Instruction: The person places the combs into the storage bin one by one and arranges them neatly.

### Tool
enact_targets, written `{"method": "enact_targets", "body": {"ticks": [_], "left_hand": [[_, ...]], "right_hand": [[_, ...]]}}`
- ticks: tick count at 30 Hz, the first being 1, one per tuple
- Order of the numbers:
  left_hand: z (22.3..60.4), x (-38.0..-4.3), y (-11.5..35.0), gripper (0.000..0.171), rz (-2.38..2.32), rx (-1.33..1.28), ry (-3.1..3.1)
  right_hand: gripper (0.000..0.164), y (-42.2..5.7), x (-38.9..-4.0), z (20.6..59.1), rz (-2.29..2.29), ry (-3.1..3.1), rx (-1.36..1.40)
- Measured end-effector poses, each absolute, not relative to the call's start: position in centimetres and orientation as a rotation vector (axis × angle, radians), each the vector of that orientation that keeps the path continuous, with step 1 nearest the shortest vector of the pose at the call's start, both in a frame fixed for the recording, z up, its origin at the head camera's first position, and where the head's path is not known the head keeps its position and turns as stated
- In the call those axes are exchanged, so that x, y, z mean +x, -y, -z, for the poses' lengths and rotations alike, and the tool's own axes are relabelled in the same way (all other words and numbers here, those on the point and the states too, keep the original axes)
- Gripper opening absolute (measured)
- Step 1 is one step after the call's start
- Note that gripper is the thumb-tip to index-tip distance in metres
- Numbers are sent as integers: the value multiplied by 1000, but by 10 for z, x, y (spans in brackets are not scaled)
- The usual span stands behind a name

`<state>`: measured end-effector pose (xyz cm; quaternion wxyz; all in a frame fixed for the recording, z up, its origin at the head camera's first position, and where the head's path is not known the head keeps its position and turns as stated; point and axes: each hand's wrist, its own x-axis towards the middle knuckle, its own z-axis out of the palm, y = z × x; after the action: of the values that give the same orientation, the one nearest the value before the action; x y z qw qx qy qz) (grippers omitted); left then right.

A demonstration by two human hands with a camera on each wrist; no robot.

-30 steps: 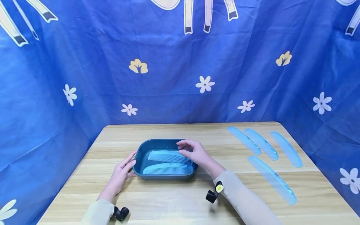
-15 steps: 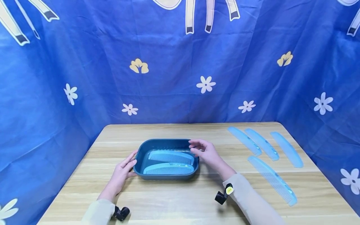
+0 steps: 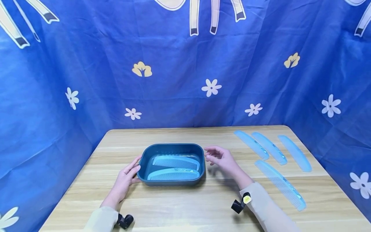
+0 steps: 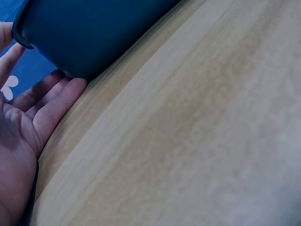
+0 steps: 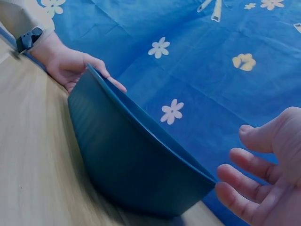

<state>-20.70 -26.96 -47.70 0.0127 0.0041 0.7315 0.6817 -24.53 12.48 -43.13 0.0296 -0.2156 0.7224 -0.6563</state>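
Observation:
A dark teal plastic basin [image 3: 171, 183] stands on the table with two light-blue combs inside. One comb [image 3: 176, 161] lies behind the other [image 3: 173, 174], both lengthwise. My left hand [image 3: 125, 178] holds the basin's left end, the thumb at the rim; in the left wrist view its lower fingers [image 4: 61, 101] touch the basin's base. My right hand [image 3: 221, 159] is just right of the basin, fingers loosely bent and nothing in them. In the right wrist view the right hand's fingertips [image 5: 225, 190] are close to the basin's rim; contact is unclear.
Several more light-blue combs lie at the table's right: three at the back, one [image 3: 251, 145], another [image 3: 269, 148] and a third [image 3: 295, 153], and one [image 3: 280, 185] nearer. Blue patterned cloth [image 3: 185, 80] hangs behind and beside the wooden table [image 3: 174, 206].
My right hand has drawn back from above the basin's right part, moving right past its rim. The left hand, basin and combs have stayed in place.

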Motion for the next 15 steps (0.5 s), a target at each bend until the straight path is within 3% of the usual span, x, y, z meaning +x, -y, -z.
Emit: {"method": "enact_targets", "body": {"ticks": [15], "left_hand": [[475, -206, 268, 53, -2129, -3, -2277]], "right_hand": [[35, -149, -232, 434, 1913, -2335, -672]]}}
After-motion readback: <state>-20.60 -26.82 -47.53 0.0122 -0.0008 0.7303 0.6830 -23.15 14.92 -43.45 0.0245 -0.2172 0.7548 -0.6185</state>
